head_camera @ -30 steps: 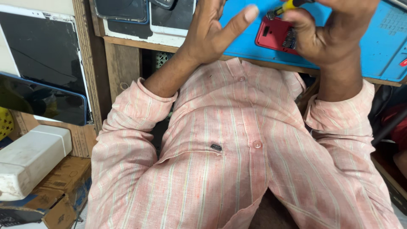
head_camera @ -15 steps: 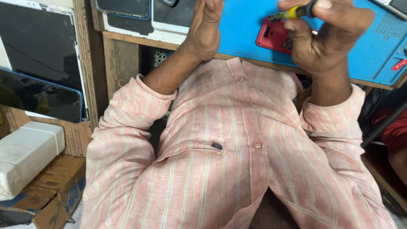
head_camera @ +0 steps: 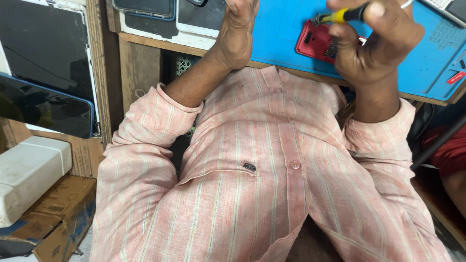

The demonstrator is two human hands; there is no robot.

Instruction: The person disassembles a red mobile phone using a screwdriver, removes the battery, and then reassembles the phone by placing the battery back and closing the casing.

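Observation:
My right hand (head_camera: 376,43) grips a small screwdriver with a yellow and black handle (head_camera: 342,15); its metal tip points left, just above an opened red phone (head_camera: 318,41). That phone lies on a blue work mat (head_camera: 427,63) on a wooden bench. My left hand (head_camera: 238,31) rests at the mat's left edge, its fingers cut off by the top of the frame, so whether it holds anything is hidden. Below both hands my pink striped shirt fills the view.
Dark phones and screens (head_camera: 145,7) lie at the bench's left end. More screens (head_camera: 43,104) lean against the wooden bench leg (head_camera: 104,77) at left. A white box (head_camera: 29,174) sits on a cardboard box (head_camera: 53,218) on the floor. A red object (head_camera: 449,150) is at right.
The view has tilted down slightly, pushing both hands toward the top edge. My left fingers, spread a second ago, have left the frame. My right hand has lifted the screwdriver above the red phone.

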